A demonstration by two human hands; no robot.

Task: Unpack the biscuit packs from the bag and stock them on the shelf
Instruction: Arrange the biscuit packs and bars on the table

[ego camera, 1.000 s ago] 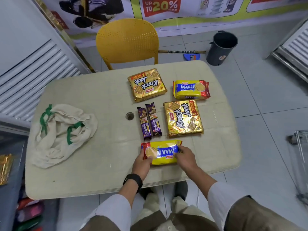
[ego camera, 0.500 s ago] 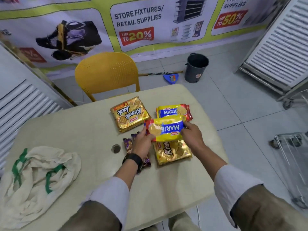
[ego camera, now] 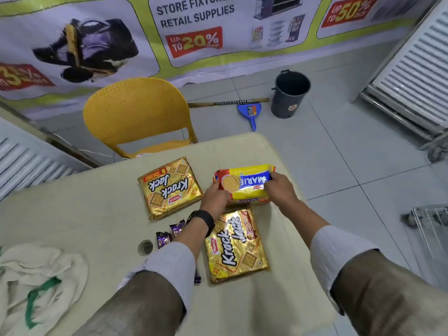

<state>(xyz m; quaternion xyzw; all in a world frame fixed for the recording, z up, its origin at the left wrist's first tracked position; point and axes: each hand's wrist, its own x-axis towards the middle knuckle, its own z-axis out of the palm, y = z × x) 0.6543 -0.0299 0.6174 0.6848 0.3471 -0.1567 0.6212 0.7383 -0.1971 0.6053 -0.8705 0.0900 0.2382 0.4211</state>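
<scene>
1. Cloth bag [ego camera: 36, 282], green-trimmed, crumpled on near left of worktop [ego camera: 97, 226].
2. Gold "Krack Jack" pack [ego camera: 236, 248], flat, marked "80".
3. Yellow "MARIE" pack [ego camera: 244, 184], grasped at both ends by left hand [ego camera: 214, 197] and right hand [ego camera: 281, 190] fingers.
4. Second "Krack Jack" pack [ego camera: 169, 187], flat.
5. Banner [ego camera: 194, 27]: "STORE FIXTURES/ RETAIL SUPPLIES", "UP TO 20%".

head cam, looks down, table [ego camera: 101, 214] near
</scene>
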